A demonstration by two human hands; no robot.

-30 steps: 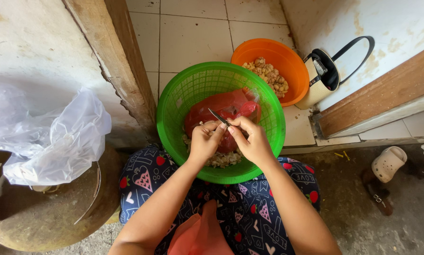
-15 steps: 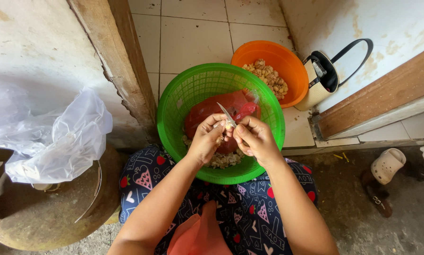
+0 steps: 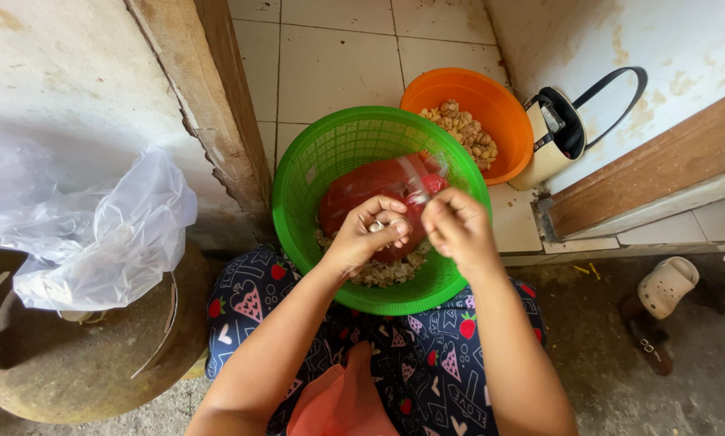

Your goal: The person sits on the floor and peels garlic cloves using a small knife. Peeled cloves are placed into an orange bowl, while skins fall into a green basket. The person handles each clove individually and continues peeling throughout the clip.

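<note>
A green plastic basket [image 3: 314, 161] rests on my lap and holds a red plastic bag [image 3: 354, 190] and a heap of pale peelings [image 3: 383, 273]. My left hand [image 3: 366, 238] pinches a small whitish clove [image 3: 376, 226] over the basket. Close beside it, my right hand [image 3: 455, 226] is curled shut; the thin knife blade seen earlier is hidden behind its fingers now. The two hands almost touch above the bag.
An orange bowl [image 3: 492, 101] of peeled cloves stands behind the basket on the tiled floor. To its right is a beige jug with a black handle [image 3: 560, 133]. A wooden post [image 3: 209, 105], a clear plastic bag [image 3: 96, 234] on a round drum and a sandal [image 3: 665, 287] are nearby.
The knife blade that stuck up between my hands has dropped out of sight. My left hand has turned the clove upward, and my right hand has shifted slightly right.
</note>
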